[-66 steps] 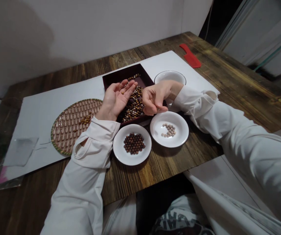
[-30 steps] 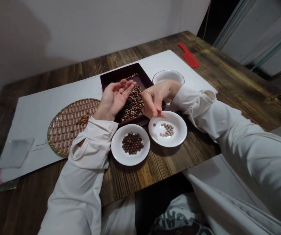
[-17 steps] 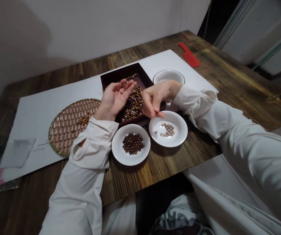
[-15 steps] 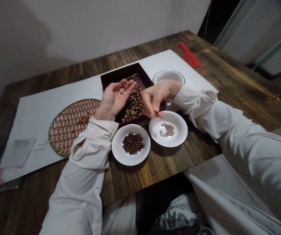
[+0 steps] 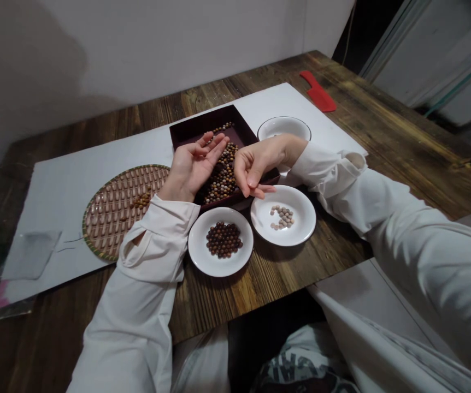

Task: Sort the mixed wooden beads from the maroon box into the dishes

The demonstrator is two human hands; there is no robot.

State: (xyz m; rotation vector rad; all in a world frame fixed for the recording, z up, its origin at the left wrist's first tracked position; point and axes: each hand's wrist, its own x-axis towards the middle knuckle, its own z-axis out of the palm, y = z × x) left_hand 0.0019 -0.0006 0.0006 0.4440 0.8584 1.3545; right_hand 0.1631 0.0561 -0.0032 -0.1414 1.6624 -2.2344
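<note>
My left hand (image 5: 194, 166) is palm up over the dark red box (image 5: 241, 128), its fingers loosely spread. I cannot make out any bead on its palm. Many brown, yellow and pale beads (image 5: 221, 183) lie in the box. My right hand (image 5: 260, 164) hangs between the box's near right corner and a white dish (image 5: 307, 224), fingers pointing down and thumb pressed to them. Whatever is in that pinch is hidden. Pale beads (image 5: 284, 219) are gathered in this dish. Dark brown beads (image 5: 224, 240) fill the middle of another white dish (image 5: 198, 259).
A woven oval tray (image 5: 108, 213) with yellow-brown beads (image 5: 141, 201) is at left, partly behind my left sleeve. Behind my right wrist stands a white bowl (image 5: 284, 121). A red comb (image 5: 319, 95) lies at the back right. A clear plastic bag (image 5: 34, 254) lies at far left.
My right hand has shifted slightly left, its fingertips drawing away from above the pale beads. The bead seen on my left fingers earlier no longer shows clearly.
</note>
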